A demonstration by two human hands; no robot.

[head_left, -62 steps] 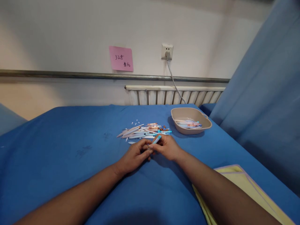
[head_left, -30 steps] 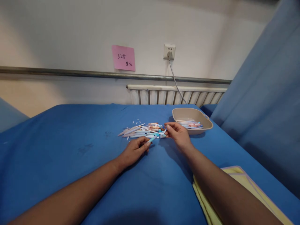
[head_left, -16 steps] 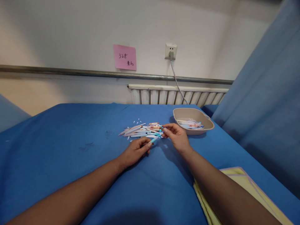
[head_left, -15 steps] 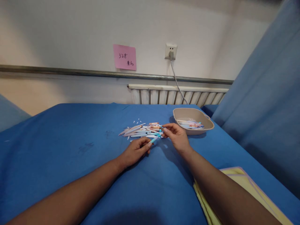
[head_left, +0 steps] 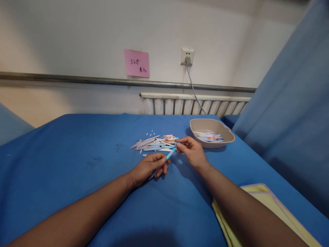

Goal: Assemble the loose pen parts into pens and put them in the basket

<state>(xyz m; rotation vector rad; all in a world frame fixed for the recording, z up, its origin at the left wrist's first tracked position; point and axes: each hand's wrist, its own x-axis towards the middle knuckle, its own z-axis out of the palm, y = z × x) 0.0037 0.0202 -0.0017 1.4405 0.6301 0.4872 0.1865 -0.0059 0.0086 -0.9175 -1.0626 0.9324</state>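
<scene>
My left hand (head_left: 147,168) is closed round a pen with a light blue end (head_left: 170,155), which slants up to the right. My right hand (head_left: 192,151) pinches something small at the pen's upper tip; I cannot make out what it is. Both hands rest on the blue cloth (head_left: 77,161) just in front of a pile of loose pens and pen parts (head_left: 154,143).
A beige tray (head_left: 205,123) with several pens in it stands at the right behind my right hand. A yellow cloth (head_left: 259,202) lies at the lower right. Behind the table are a radiator (head_left: 192,104), a wall socket with a cable (head_left: 187,56) and a pink note (head_left: 136,63).
My right hand went out to the pile near the tray, then came back to the tip of the pen. My left hand has kept hold of the pen and shifted slightly nearer.
</scene>
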